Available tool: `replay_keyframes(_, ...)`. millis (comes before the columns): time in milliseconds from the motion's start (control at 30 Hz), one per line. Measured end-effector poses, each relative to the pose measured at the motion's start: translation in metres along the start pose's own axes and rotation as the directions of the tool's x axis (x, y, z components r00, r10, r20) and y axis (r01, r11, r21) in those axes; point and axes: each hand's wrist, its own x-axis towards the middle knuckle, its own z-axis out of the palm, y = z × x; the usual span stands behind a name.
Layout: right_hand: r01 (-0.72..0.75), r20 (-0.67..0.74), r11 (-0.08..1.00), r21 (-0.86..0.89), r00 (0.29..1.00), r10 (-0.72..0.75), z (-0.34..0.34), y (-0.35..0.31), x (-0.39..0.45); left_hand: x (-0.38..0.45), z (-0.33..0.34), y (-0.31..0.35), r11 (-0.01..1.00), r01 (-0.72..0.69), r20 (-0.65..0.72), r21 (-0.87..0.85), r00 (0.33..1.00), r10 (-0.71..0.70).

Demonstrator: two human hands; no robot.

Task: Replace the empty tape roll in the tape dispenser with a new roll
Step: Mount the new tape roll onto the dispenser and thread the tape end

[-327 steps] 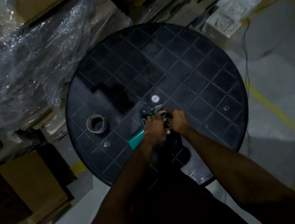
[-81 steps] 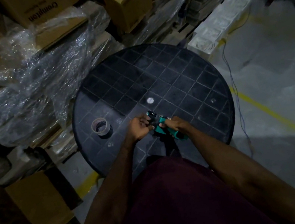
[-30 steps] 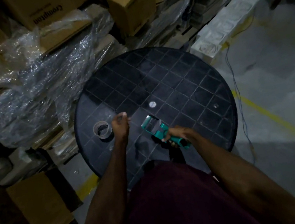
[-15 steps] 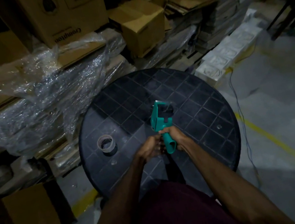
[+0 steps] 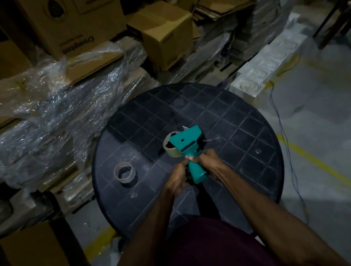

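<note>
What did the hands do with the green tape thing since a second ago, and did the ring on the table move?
The teal tape dispenser was lifted off the round black table and turned upright, head pointing away. The left hand, which had been reaching toward the tape ring, came back and joined the right hand at the handle. The ring stayed where it lay on the table's left side.

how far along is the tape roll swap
Mostly done, it seems: a tape roll sits in the teal dispenser, and a thin ring, likely the empty core, lies apart on the table. Both hands, left and right, grip the handle. Threading can't be judged.
</note>
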Motion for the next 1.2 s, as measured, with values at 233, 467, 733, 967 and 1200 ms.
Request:
replay_keyframes(233,0.059,0.125,0.997,-0.056,0.991,-0.051,0.004,0.001,0.004,0.005,0.0,0.005,0.987,-0.044,0.051,-0.152,0.997,0.052)
replay_keyframes(467,0.149,0.309,0.955,-0.258,0.949,-0.065,0.002,-0.026,-0.004,-0.001,0.003,0.005,0.95,-0.114,-0.028,-0.29,0.993,0.111)
replay_keyframes(733,-0.213,0.157,0.973,0.083,0.967,0.199,-0.027,-0.002,0.004,-0.003,-0.017,0.011,0.984,-0.141,-0.134,-0.111,0.983,0.126)
replay_keyframes(967,-0.31,0.03,0.868,0.388,0.946,0.324,-0.029,-0.009,0.007,0.0,-0.006,0.01,0.956,-0.288,-0.127,0.055,0.948,0.292)
replay_keyframes(1200,-0.235,-0.149,0.927,0.292,0.946,0.287,-0.037,-0.01,0.015,-0.004,0.003,0.004,0.913,-0.327,-0.077,0.243,0.932,0.354)
